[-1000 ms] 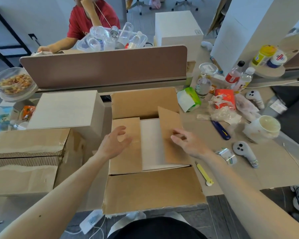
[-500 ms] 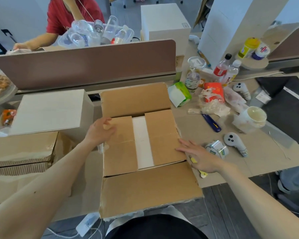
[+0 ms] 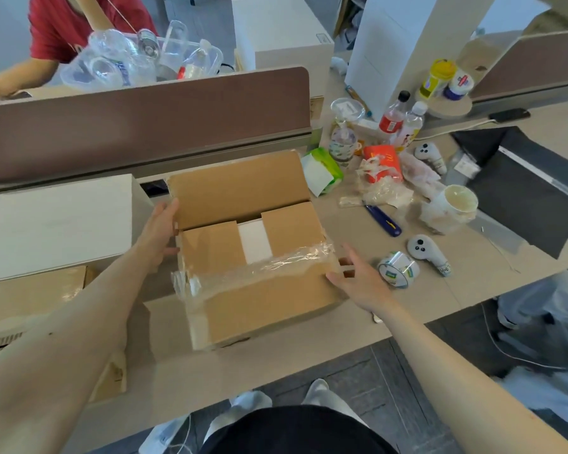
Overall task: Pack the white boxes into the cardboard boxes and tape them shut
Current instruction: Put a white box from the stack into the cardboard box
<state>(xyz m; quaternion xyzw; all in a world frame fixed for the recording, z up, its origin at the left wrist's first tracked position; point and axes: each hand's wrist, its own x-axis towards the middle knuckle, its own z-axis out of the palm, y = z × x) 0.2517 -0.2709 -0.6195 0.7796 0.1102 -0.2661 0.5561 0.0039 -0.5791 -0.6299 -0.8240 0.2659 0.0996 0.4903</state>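
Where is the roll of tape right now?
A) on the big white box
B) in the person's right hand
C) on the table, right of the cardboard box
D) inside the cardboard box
C: the tape roll lies on the table just right of the cardboard box, beside the right hand, whose straight fingers hold nothing.

- Two cardboard boxes [image 3: 259,306] [image 3: 30,290] are sitting out.
- At least three white boxes [image 3: 56,224] [image 3: 282,37] [image 3: 254,240] are showing.
- Two controllers [image 3: 428,252] [image 3: 430,155] are lying nearby.
- One tape roll [image 3: 398,268] is lying nearby.
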